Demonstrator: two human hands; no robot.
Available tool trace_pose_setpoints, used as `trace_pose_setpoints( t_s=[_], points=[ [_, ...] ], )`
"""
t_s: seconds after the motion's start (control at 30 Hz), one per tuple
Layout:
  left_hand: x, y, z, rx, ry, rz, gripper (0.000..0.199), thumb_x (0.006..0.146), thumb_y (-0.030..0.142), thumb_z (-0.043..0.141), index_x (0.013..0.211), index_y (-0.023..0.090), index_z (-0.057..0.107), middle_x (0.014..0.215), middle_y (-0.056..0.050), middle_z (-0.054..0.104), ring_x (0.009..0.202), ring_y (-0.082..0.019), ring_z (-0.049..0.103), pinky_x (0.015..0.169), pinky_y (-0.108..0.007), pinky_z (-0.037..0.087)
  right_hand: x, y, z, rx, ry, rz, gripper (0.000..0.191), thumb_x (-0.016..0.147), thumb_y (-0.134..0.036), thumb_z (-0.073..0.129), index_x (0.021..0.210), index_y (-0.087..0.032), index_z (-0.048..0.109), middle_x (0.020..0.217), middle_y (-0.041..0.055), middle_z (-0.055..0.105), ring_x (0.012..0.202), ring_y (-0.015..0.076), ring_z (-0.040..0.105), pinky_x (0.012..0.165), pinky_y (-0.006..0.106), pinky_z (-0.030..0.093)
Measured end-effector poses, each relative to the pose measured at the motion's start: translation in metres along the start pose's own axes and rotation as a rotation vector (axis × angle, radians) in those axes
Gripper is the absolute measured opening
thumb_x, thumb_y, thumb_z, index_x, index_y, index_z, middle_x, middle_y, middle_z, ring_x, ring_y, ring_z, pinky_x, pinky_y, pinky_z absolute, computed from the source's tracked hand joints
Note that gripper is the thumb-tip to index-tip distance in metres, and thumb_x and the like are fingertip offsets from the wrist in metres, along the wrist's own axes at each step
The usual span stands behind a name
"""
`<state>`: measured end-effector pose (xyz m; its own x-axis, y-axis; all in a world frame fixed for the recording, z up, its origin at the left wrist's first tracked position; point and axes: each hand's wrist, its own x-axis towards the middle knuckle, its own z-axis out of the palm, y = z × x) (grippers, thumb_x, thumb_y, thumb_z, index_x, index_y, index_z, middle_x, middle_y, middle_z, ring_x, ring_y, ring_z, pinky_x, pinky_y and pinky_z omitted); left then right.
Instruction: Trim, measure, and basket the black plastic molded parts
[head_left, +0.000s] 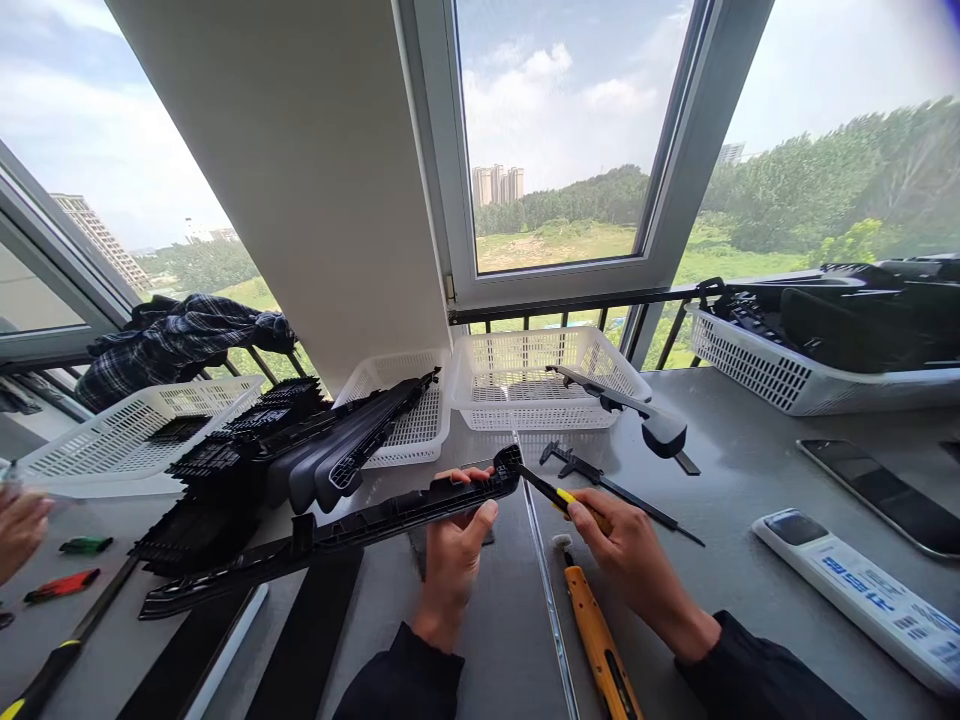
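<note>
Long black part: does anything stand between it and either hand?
The left hand holds the long black part directly. Between its end and the right hand, only the held yellow-handled tool is visible.

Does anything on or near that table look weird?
The plaid cloth bunched by the left window looks odd near black parts. One long part looks askew, sticking out over the corner of a white basket.

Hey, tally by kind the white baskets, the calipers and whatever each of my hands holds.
White baskets in view: 4
Calipers: 1
Long black part in left hand: 1
Yellow-and-black tool in right hand: 1
Total: 7
</note>
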<state>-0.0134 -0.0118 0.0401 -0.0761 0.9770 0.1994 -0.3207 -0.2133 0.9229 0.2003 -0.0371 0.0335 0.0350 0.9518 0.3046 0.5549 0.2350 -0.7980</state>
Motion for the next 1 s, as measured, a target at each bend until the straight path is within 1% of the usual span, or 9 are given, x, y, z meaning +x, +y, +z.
trace_pose_setpoints(
  t_s=[0.13, 0.33, 0.43, 0.53, 0.67, 0.77, 0.83, 0.93, 1.0],
  points=[
    [-0.001, -0.003, -0.001, 0.005, 0.003, 0.012, 0.031, 0.081, 0.026, 0.081, 0.103, 0.027, 0.059, 0.111, -0.001, 0.072, 0.122, -0.026, 0.067, 0.119, -0.050, 0.043, 0.003, 0.005, -0.002, -0.024, 0.027, 0.046, 0.045, 0.103, -0.051, 0.045, 0.089, -0.019, 0.075, 0.076, 0.0049, 0.074, 0.069, 0.0221, 0.066, 0.065, 0.031, 0.047],
    [-0.001, -0.009, -0.001, 0.023, -0.056, -0.010, 0.032, 0.080, 0.023, 0.078, 0.107, 0.026, 0.061, 0.112, -0.004, 0.075, 0.118, -0.027, 0.070, 0.114, -0.049, 0.047, 0.003, 0.001, 0.000, 0.002, -0.003, 0.012, 0.044, 0.102, -0.050, 0.047, 0.091, -0.020, 0.076, 0.084, 0.0058, 0.076, 0.075, 0.0230, 0.069, 0.068, 0.031, 0.050],
    [-0.001, -0.013, -0.002, 0.061, -0.057, -0.032, 0.045, 0.085, 0.026, 0.075, 0.128, 0.026, 0.058, 0.122, -0.008, 0.075, 0.123, -0.028, 0.069, 0.117, -0.049, 0.044, 0.006, 0.007, -0.002, -0.026, 0.038, 0.042, 0.047, 0.101, -0.054, 0.047, 0.092, -0.019, 0.076, 0.083, 0.0074, 0.077, 0.074, 0.0239, 0.070, 0.066, 0.032, 0.050],
    [-0.003, -0.018, -0.002, 0.050, -0.035, -0.083, 0.066, 0.090, 0.033, 0.072, 0.150, 0.028, 0.045, 0.132, -0.009, 0.072, 0.129, -0.027, 0.066, 0.118, -0.049, 0.043, 0.009, 0.023, -0.005, -0.008, 0.056, 0.138, 0.055, 0.100, -0.063, 0.048, 0.096, -0.017, 0.078, 0.072, 0.0060, 0.073, 0.061, 0.0219, 0.065, 0.056, 0.031, 0.048],
    [-0.004, -0.023, -0.002, 0.036, -0.054, -0.101, 0.063, 0.092, 0.039, 0.070, 0.150, 0.028, 0.047, 0.133, -0.011, 0.071, 0.120, -0.029, 0.070, 0.110, -0.049, 0.050, 0.012, 0.038, -0.004, 0.250, 0.014, 0.249, 0.068, 0.093, -0.076, 0.055, 0.113, -0.015, 0.077, 0.073, 0.0053, 0.071, 0.055, 0.0185, 0.060, 0.052, 0.031, 0.051],
    [-0.004, -0.020, 0.001, 0.104, -0.099, -0.093, 0.040, 0.096, 0.041, 0.065, 0.133, 0.025, 0.061, 0.128, -0.011, 0.074, 0.111, -0.028, 0.073, 0.104, -0.047, 0.053, 0.013, 0.035, -0.002, 0.434, -0.038, 0.315, 0.080, 0.081, -0.084, 0.065, 0.120, -0.015, 0.076, 0.084, 0.0086, 0.074, 0.060, 0.0185, 0.062, 0.050, 0.031, 0.053],
    [-0.004, -0.017, 0.002, 0.146, -0.107, -0.074, 0.032, 0.099, 0.042, 0.061, 0.126, 0.024, 0.065, 0.124, -0.011, 0.075, 0.102, -0.027, 0.074, 0.097, -0.043, 0.055, 0.013, 0.028, -0.003, 0.522, -0.080, 0.351, 0.084, 0.076, -0.083, 0.071, 0.125, -0.015, 0.075, 0.088, 0.0099, 0.075, 0.063, 0.0185, 0.062, 0.052, 0.031, 0.054],
    [-0.002, -0.013, 0.002, 0.138, -0.082, -0.090, 0.047, 0.100, 0.048, 0.059, 0.139, 0.023, 0.059, 0.116, -0.012, 0.078, 0.084, -0.023, 0.074, 0.083, -0.039, 0.057, 0.013, 0.021, -0.006, 0.621, -0.114, 0.381, 0.082, 0.076, -0.076, 0.078, 0.132, -0.015, 0.072, 0.089, 0.0100, 0.076, 0.062, 0.0172, 0.062, 0.053, 0.031, 0.054],
    [-0.001, -0.015, 0.000, 0.116, -0.062, -0.129, 0.056, 0.098, 0.053, 0.062, 0.143, 0.021, 0.059, 0.110, -0.012, 0.080, 0.084, -0.024, 0.074, 0.082, -0.039, 0.057, 0.012, 0.020, -0.007, 0.680, -0.104, 0.407, 0.079, 0.076, -0.073, 0.081, 0.131, -0.016, 0.072, 0.091, 0.0103, 0.077, 0.064, 0.0176, 0.063, 0.053, 0.031, 0.053]
  ],
)
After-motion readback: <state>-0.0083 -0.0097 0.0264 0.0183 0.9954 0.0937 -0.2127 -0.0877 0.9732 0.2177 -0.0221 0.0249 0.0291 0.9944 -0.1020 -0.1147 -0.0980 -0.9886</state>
